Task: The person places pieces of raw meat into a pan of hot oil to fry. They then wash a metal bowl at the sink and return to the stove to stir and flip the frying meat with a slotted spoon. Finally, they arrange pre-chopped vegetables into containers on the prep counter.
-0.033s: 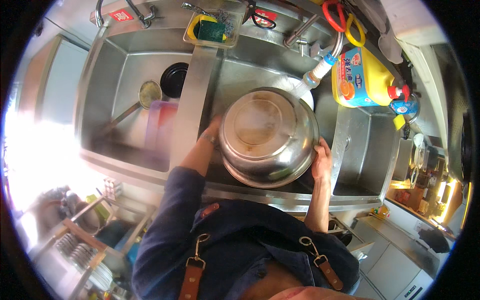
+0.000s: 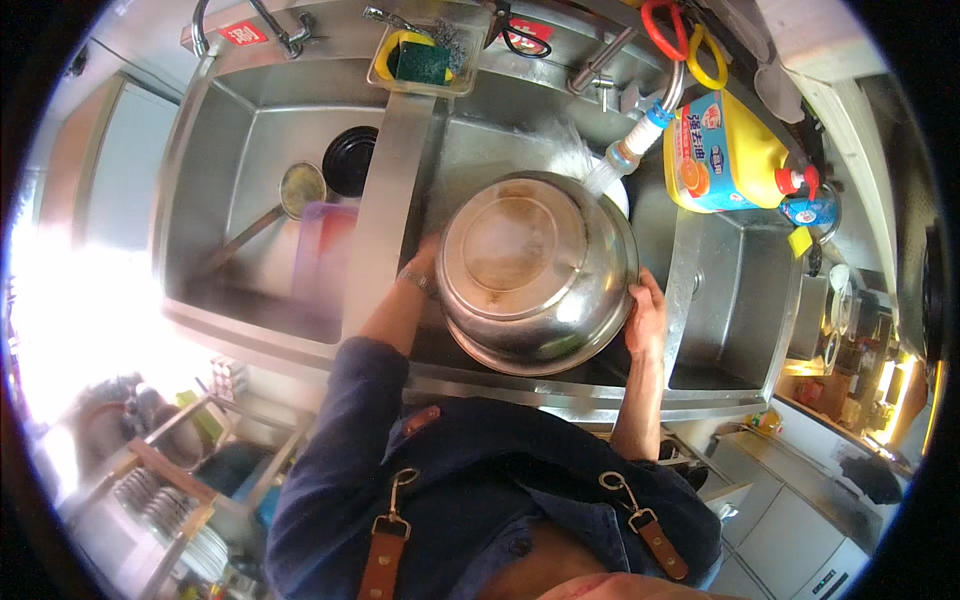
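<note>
From my distance, I see the bowl [image 2: 535, 275] bottom-up; the right hand [image 2: 645, 318] curls fingers on its edge, probably for balance; how the left hand's fingers [image 2: 427, 260] hold, I cannot tell.

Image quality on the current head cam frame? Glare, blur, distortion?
Head view: strong fisheye, front sink edge bowed, corners black; head view: left rim blown out white, haze veiling the pinkish container; head view: bright, soft-edged sheen on the upturned metal bowl's base; head view: yellow jug fairly crisp, right hand clear, left hand hazy and partly hidden.
</note>
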Motion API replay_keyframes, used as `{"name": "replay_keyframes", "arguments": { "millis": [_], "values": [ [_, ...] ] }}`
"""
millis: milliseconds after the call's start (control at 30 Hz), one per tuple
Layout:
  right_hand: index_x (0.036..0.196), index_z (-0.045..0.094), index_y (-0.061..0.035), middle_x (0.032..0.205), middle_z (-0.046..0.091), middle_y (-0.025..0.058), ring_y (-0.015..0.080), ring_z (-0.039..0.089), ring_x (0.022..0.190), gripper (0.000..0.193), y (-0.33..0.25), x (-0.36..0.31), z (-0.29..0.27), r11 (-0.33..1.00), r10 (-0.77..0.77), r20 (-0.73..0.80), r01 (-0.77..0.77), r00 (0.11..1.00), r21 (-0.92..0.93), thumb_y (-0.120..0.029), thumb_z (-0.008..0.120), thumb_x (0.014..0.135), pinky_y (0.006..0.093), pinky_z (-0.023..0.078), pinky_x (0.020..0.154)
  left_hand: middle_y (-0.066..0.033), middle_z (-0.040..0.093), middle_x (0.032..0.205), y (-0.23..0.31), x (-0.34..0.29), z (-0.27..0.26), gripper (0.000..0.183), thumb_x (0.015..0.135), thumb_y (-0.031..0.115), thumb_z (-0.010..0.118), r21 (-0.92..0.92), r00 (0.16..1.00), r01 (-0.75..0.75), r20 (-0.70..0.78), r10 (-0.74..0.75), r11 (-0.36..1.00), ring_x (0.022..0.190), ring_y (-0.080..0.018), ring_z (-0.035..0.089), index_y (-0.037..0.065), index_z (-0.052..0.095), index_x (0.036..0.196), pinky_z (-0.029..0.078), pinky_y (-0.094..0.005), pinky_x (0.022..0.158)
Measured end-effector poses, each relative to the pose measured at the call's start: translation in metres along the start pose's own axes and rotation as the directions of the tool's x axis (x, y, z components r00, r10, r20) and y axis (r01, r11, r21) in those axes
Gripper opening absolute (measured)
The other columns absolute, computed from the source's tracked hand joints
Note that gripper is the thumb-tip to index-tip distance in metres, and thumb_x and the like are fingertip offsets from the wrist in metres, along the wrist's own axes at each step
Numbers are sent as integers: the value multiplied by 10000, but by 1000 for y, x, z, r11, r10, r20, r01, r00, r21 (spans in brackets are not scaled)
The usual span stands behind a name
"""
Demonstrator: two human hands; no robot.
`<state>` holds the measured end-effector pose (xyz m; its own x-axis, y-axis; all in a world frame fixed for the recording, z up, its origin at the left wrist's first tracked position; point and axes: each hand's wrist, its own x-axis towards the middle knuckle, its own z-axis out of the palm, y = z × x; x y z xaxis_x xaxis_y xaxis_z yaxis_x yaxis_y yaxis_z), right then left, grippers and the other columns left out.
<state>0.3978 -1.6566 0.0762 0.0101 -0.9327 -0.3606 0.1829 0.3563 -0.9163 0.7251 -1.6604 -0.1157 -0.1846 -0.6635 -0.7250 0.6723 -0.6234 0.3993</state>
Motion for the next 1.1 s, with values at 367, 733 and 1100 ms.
{"name": "replay_keyframes", "arguments": {
  "millis": [367,733,1100],
  "values": [
    [1215,530,-24,1044,622,113,174,570,931,336,-128,-10,66,632,-190,488,486,852,-603,-129,506,896,267,419,838,-115,411,1346,10,-46,28,456,946,333,351,-166,793,-171,562,236,971,1225,-252,398,70,400,1316,335,-405,1022],
    [940,699,-166,1052,579,39,262,407,1234,391,-89,-20,19,188,-335,598,673,728,-715,85,598,657,502,174,1093,-146,520,1137,70,-82,90,420,804,136,574,178,944,-76,330,13,981,995,-316,569,39,439,1190,505,-522,838],
    [1307,384,-23,1173,541,109,226,572,989,479,52,31,-51,978,203,-40,-201,978,51,-198,539,890,341,506,741,-79,580,1106,67,-131,125,578,731,-25,533,568,774,-613,293,561,549,941,-127,551,16,431,1298,446,-262,823]
  ]
}}
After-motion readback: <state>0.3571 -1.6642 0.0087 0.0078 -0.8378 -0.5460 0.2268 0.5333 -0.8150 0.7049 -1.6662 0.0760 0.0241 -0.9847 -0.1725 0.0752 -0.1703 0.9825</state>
